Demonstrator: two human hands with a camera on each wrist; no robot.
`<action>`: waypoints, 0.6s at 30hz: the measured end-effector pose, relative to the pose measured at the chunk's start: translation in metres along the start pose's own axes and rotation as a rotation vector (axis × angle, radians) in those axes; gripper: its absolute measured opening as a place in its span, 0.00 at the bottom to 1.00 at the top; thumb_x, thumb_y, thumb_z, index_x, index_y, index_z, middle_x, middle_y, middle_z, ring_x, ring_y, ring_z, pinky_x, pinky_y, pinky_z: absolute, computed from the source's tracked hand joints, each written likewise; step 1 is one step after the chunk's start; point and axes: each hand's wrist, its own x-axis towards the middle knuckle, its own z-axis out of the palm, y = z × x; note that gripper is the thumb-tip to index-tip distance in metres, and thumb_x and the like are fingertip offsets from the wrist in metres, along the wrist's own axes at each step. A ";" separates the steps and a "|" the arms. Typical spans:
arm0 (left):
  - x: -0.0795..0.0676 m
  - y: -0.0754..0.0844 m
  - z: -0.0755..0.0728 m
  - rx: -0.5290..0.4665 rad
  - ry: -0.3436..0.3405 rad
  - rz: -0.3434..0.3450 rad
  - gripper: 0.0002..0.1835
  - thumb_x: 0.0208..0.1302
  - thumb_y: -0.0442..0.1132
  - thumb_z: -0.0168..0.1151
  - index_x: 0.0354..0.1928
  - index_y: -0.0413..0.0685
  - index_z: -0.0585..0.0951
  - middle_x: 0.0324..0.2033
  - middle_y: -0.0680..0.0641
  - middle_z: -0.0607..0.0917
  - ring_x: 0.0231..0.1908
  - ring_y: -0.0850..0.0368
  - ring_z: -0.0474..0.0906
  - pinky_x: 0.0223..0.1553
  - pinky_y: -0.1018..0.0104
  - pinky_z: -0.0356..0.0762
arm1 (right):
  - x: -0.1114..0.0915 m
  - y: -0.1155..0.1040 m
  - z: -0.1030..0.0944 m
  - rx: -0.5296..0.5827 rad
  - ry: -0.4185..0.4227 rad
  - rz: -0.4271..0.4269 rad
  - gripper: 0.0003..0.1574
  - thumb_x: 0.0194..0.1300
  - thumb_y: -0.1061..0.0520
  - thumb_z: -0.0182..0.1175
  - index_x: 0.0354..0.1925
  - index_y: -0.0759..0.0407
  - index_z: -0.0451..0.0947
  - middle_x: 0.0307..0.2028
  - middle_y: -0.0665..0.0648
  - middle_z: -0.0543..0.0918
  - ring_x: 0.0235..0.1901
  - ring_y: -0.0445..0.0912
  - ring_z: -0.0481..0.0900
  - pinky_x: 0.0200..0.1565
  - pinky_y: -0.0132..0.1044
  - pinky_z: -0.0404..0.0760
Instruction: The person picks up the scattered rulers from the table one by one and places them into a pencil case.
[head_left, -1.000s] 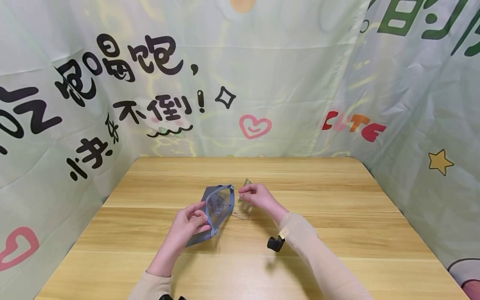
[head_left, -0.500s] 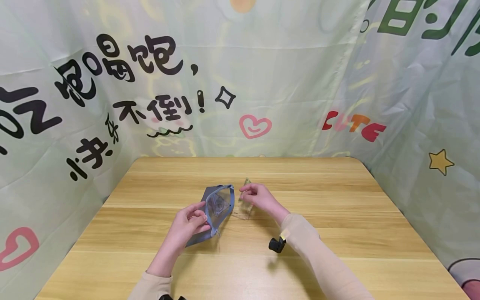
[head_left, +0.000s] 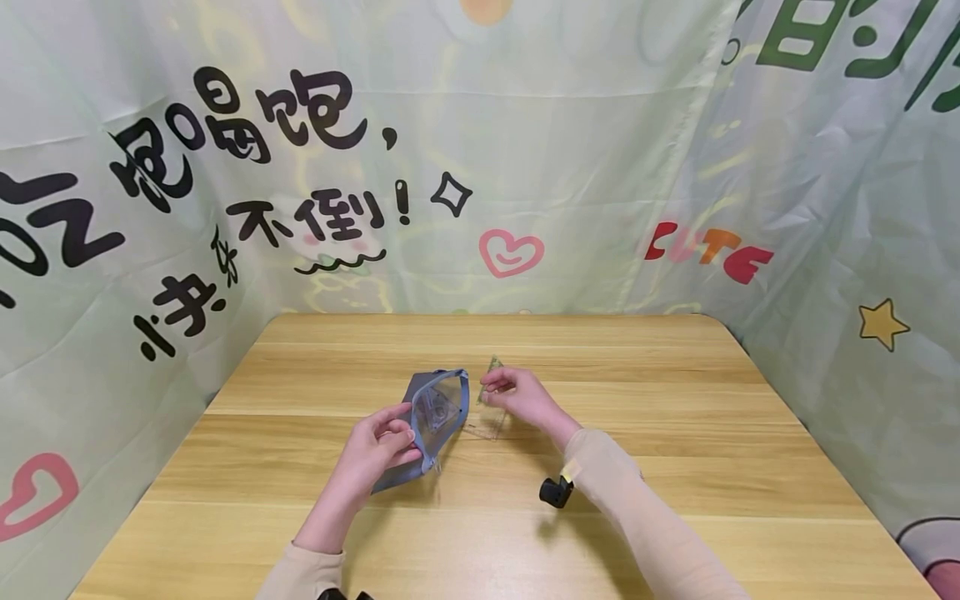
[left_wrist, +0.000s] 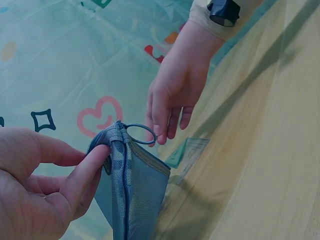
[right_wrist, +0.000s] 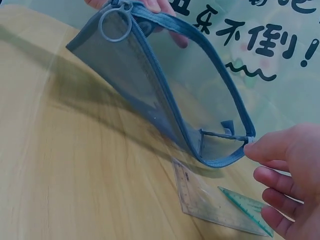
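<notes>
My left hand point(head_left: 378, 446) pinches the rim of a blue mesh zip pouch point(left_wrist: 142, 185), fingers and thumb at its edge. The pouch's mouth gapes toward the right, and a clear plastic piece point(head_left: 437, 408) shows inside it. A round zip-pull ring point(right_wrist: 115, 25) hangs at the end near my left hand. My right hand point(head_left: 521, 393) hovers just right of the pouch's far corner with loosely bent fingers and nothing in them. Below it on the table lie a clear set square point(right_wrist: 200, 197) and a green triangular ruler point(right_wrist: 247, 206), partly covered by my fingers in the right wrist view.
The wooden table point(head_left: 637, 358) carries these things near its middle. Printed cloth point(head_left: 585, 167) hangs behind it and along both sides. A small black camera point(head_left: 556, 491) sticks out from my right sleeve, close over the table.
My right hand and sleeve have drifted very slightly to the right. The left hand and pouch have stayed in place.
</notes>
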 end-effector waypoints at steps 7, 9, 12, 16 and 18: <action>0.000 0.000 -0.001 0.004 -0.001 -0.003 0.27 0.66 0.25 0.55 0.68 0.33 0.67 0.36 0.47 0.73 0.33 0.62 0.78 0.38 0.73 0.88 | -0.002 0.003 0.002 -0.077 -0.022 -0.046 0.23 0.60 0.60 0.67 0.54 0.63 0.79 0.50 0.62 0.84 0.50 0.54 0.80 0.57 0.48 0.82; 0.000 0.000 -0.001 0.007 -0.002 -0.002 0.27 0.66 0.25 0.56 0.68 0.33 0.67 0.37 0.47 0.73 0.33 0.62 0.78 0.38 0.72 0.89 | -0.003 0.004 0.002 -0.084 -0.023 -0.051 0.23 0.59 0.61 0.67 0.54 0.63 0.79 0.50 0.62 0.83 0.51 0.55 0.81 0.57 0.48 0.83; 0.000 0.001 -0.002 0.008 -0.005 -0.001 0.27 0.66 0.25 0.56 0.68 0.33 0.67 0.37 0.47 0.74 0.33 0.62 0.78 0.39 0.72 0.89 | -0.002 0.007 0.002 -0.093 -0.017 -0.061 0.22 0.59 0.62 0.67 0.53 0.63 0.79 0.50 0.62 0.84 0.50 0.56 0.81 0.56 0.47 0.84; 0.001 0.000 -0.002 0.009 -0.010 0.003 0.27 0.66 0.25 0.55 0.68 0.33 0.67 0.37 0.46 0.73 0.33 0.62 0.78 0.39 0.72 0.89 | -0.002 0.011 0.001 -0.098 -0.021 -0.053 0.21 0.60 0.61 0.67 0.53 0.61 0.80 0.51 0.60 0.84 0.49 0.54 0.83 0.55 0.46 0.85; 0.001 -0.001 -0.002 0.006 -0.008 0.002 0.27 0.66 0.25 0.56 0.67 0.33 0.68 0.36 0.46 0.73 0.33 0.62 0.78 0.39 0.71 0.89 | -0.001 0.012 0.000 -0.098 -0.032 -0.051 0.21 0.60 0.61 0.67 0.53 0.59 0.80 0.52 0.59 0.83 0.49 0.53 0.84 0.56 0.46 0.85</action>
